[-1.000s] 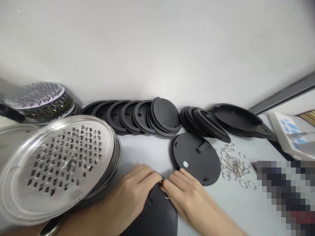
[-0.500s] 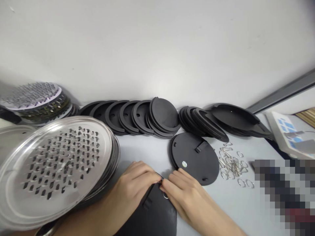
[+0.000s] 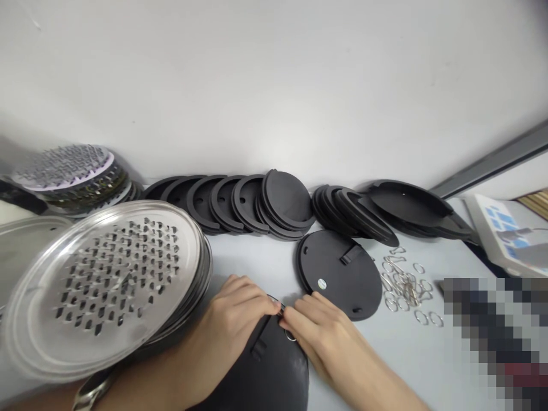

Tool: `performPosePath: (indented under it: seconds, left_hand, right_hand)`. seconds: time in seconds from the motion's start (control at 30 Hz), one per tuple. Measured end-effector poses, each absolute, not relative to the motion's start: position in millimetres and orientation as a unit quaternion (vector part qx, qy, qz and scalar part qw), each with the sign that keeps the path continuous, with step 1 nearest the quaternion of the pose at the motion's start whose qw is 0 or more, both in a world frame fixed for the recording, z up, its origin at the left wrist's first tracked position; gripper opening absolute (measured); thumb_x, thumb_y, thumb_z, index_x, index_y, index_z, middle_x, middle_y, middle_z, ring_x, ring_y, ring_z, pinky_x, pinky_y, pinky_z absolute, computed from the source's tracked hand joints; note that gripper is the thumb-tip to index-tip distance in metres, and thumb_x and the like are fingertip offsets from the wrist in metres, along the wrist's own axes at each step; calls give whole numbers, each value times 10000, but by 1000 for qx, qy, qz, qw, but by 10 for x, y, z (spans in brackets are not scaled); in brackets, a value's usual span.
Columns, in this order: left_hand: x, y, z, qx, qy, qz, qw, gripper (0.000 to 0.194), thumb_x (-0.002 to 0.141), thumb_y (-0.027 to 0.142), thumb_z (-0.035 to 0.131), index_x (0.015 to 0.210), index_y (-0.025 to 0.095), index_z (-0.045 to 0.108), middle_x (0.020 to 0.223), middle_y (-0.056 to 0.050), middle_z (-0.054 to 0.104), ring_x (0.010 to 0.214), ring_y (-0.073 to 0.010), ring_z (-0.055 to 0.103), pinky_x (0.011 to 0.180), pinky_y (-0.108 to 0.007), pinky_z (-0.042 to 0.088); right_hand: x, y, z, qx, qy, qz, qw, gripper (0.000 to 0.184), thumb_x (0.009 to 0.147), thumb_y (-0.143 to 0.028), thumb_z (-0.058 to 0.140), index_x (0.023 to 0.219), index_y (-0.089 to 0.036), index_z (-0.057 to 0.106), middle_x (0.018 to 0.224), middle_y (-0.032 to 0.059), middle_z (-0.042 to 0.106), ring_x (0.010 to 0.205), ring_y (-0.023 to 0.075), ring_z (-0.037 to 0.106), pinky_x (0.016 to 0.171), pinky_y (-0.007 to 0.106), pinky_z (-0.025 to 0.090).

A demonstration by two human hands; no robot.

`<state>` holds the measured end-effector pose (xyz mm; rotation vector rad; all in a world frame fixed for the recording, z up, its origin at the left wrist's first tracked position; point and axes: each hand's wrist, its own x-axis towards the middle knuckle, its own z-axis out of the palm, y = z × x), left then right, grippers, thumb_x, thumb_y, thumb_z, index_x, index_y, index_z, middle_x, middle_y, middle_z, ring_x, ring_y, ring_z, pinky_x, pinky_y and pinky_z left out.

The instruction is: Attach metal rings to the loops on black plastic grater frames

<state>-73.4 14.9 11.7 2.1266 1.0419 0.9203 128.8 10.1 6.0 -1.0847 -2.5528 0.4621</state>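
A round black disc (image 3: 274,371) lies before me at the bottom of the view, a small raised clip moulded on its face. My left hand (image 3: 240,311) pinches the far rim of this disc, thumb and fingers closed. Right against it, my right hand (image 3: 314,325) is closed in a pinch on a small metal ring (image 3: 290,336), whose loop shows below the fingers. A bit of metal between the two thumbs is mostly covered, so how it meets the rim cannot be made out.
At left stands a stack of round metal grater plates (image 3: 128,285), with spiked discs (image 3: 68,165) behind. Black round covers (image 3: 286,200) line the wall. Another black disc (image 3: 338,274) lies beyond my right hand, beside loose metal rings and clips (image 3: 405,282). A printed box (image 3: 505,228) sits far right.
Both hands keep their pinch at the disc's rim with hardly any movement. The view has shifted slightly, so the grater plates appear a little further right.
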Motion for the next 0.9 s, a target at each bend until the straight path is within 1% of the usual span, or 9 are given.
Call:
performPosePath:
  seconds: [0.13,0.27,0.5,0.67,0.8,0.9]
  left_hand:
    - [-724,160,142,802,386,342,301,191,929,54,503,863,171,638,818,11,659,811,-137,603,823,-283,444]
    - [-719,170,167,803,384,331,312,202,938,68,487,841,157,641,797,-7,644,793,-140,597,767,-268,458]
    - [-702,180,165,805,377,326,321,233,940,48,459,816,153,626,771,-4,619,764,-137,566,759,-265,443]
    - [-697,184,157,808,376,319,322,232,921,7,470,788,135,611,755,-5,602,759,-134,550,757,-253,422]
    - [-705,175,162,808,375,318,324,224,914,-4,479,785,128,607,756,-8,601,759,-133,546,769,-254,415]
    - [-707,166,160,810,374,319,321,227,915,-7,475,779,123,601,750,-10,592,753,-132,543,760,-252,413]
  right_hand:
    - [1285,88,32,-380,-897,151,167,243,977,-122,379,772,-195,487,684,-17,523,601,144,442,628,283,314]
    - [1279,69,0,-378,-901,120,174,252,984,-125,363,779,-198,492,677,-15,518,600,153,428,631,285,290]
    - [1268,69,-20,-374,-907,63,182,310,1006,-140,291,788,-197,504,658,-11,508,589,168,400,649,295,261]
    - [1261,62,-22,-376,-907,45,185,337,1019,-173,273,780,-202,509,647,-13,501,595,172,410,644,292,254]
    - [1258,60,-7,-378,-908,37,179,350,1010,-140,254,789,-199,518,648,-11,508,591,176,405,660,300,261]
    - [1260,59,2,-375,-911,35,167,320,999,-125,276,817,-200,528,664,-11,522,599,181,411,670,306,264]
